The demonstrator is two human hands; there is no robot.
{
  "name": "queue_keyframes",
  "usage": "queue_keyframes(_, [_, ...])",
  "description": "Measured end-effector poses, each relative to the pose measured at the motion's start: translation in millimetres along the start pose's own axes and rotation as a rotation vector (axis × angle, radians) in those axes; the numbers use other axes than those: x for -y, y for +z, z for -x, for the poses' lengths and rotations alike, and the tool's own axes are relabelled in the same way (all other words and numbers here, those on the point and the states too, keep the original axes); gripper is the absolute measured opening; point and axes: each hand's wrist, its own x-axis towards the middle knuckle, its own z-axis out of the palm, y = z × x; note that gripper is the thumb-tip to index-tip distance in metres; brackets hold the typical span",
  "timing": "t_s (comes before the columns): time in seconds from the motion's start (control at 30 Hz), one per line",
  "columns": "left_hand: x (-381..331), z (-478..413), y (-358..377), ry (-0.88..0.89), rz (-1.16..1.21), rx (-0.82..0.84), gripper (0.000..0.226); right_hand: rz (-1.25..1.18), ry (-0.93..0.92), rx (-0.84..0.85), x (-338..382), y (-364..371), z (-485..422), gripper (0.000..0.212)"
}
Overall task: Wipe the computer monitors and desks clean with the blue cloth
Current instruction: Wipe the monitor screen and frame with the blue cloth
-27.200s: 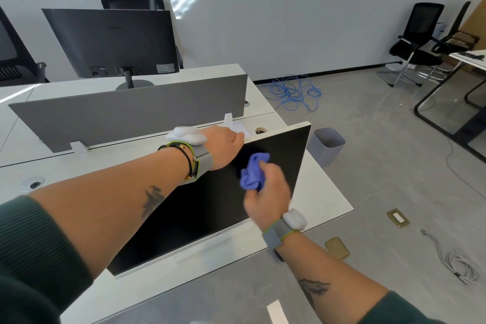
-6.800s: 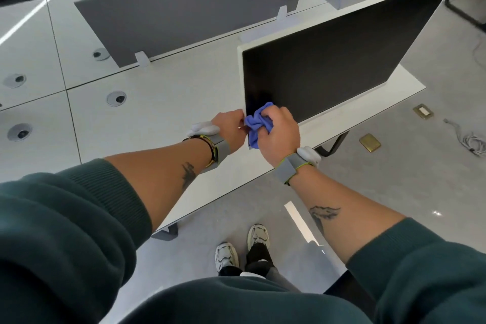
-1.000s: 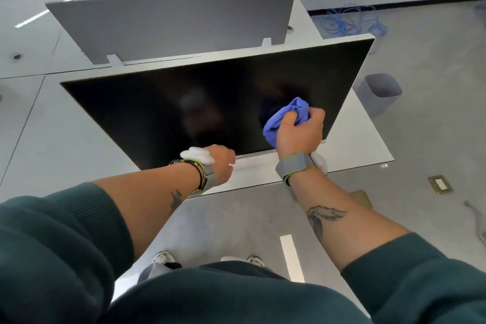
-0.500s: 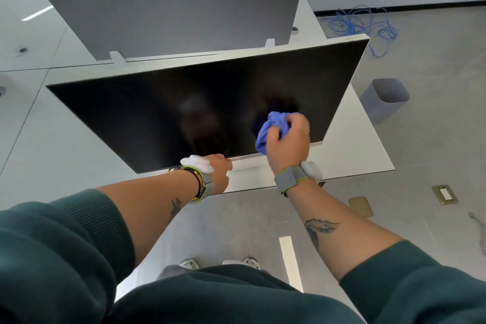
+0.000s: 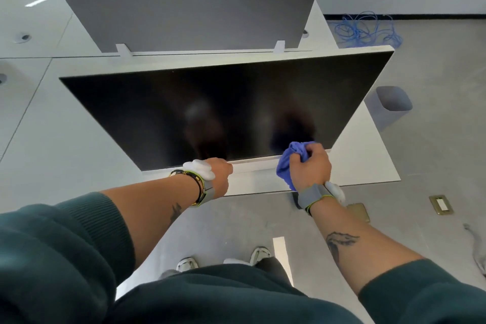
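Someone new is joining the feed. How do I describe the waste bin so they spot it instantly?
Find the big black monitor on the white desk. Off the desk's right end, on the floor, stands the grey waste bin. It is the only open-topped container there; the blue cables lie farther back.

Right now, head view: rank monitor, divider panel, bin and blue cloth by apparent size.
1. monitor
2. divider panel
3. bin
4. blue cloth
Bin over cloth is unsure: the cloth is nearer and partly hidden in the right hand.

Blue cloth (image 5: 289, 163) — black monitor screen (image 5: 223, 108) — white desk (image 5: 65, 139), grey divider (image 5: 189, 16).
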Motion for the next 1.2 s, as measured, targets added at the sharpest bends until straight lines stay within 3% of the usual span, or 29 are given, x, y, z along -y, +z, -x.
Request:
queue_keyframes(0.33, [-16, 6, -19, -0.154, 0.004, 0.068, 0.048, -0.030, -0.137, 0.031, 19, -22, -14, 0.015])
queue_keyframes(0.87, [5, 8, -22, -0.046, 0.013, 0.094, 0.065, -0.048, -0.210, -0.053, 38, -21, -12, 0.016])
queue_keyframes(1.07, [7, 6, -22, -0.053, -0.006, 0.039, 0.064, 0.006, -0.184, -0.009, 30, -12, -9, 0.013])
queue_keyframes(1.2, [10, 4, -23, 0.032, -0.079, 0.003, 0.060, 0.099, -0.228, 0.103, 16, 2, 3, 0.012])
